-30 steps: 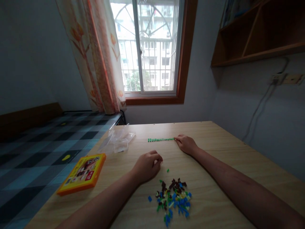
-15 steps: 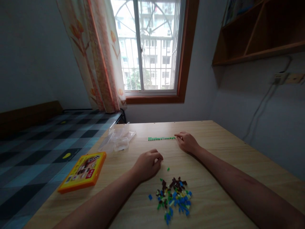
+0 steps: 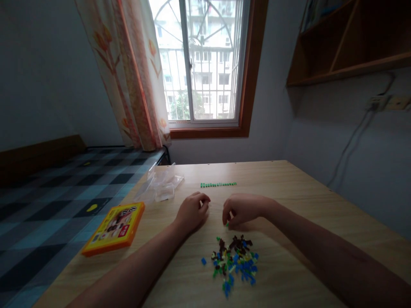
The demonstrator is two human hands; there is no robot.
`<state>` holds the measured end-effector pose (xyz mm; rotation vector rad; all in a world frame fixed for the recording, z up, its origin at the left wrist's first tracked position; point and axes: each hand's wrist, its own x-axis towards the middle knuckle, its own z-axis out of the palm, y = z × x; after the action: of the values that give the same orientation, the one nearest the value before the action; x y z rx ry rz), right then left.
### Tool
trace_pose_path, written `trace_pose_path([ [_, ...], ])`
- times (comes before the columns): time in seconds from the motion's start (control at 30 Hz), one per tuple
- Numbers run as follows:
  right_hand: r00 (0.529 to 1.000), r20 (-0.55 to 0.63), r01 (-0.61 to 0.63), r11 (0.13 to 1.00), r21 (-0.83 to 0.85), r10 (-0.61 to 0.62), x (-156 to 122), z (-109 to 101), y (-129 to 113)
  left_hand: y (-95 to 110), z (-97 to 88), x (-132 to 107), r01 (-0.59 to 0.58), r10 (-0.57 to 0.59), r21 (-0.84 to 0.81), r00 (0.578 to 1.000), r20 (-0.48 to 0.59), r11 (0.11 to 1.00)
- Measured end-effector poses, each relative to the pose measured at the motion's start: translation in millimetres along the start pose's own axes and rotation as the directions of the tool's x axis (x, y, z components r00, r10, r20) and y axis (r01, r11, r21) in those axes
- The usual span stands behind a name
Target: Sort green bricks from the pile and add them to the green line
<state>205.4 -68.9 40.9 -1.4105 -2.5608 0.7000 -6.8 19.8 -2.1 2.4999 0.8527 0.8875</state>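
Right hand [image 3: 242, 209] over the middle of the table [image 3: 272, 175], palm down, fingers bent. Thumb and fingertips close about a small green block [image 3: 227, 224]; cannot tell whether it is pinched yet or only touched. The block sits just beyond the far edge of the pile.

Left hand [image 3: 192, 210] rests on the table left of the right one, the two apart. Fingers loosely bent, a gap between thumb and forefinger.

Pile of small blocks [image 3: 236, 263] at the near side, below both hands: brown at its far edge, blue mostly near and right, green and yellow mixed through. A single blue block [image 3: 203, 261] lies just left of it.

Far side: row of green blocks [image 3: 218, 185], set in a line from left to right, beyond both hands. Left of the row, clear plastic boxes [image 3: 164, 192]. Nearer, by the left edge, a yellow-and-orange box [image 3: 115, 226] lies flat.

Checked bed [image 3: 64, 205] along the left; window [image 3: 208, 85] on the far wall.
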Motion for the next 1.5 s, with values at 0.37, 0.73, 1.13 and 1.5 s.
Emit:
trace_pose_path([
  [0.37,0.988,-0.15,0.019,0.992,-0.124,-0.037,5,8,12,1,-0.7,0,-0.006,0.006,-0.01,1.0,0.006,1.0],
  [0.73,0.936,-0.336,-0.222,0.912,-0.345,0.1,-7,2,48,2,-0.7,-1,-0.004,0.005,-0.015,0.999,0.038,1.0],
  [1.13,0.742,-0.609,-0.449,0.882,-0.139,0.282,-36,1,134,2,-0.2,0,0.001,0.0,-0.023,0.999,0.045,1.0],
  [1.5,0.724,-0.641,-0.407,0.908,-0.101,0.253,-38,7,135,3,-1.0,-1,-0.016,0.017,-0.022,0.998,0.067,1.0],
])
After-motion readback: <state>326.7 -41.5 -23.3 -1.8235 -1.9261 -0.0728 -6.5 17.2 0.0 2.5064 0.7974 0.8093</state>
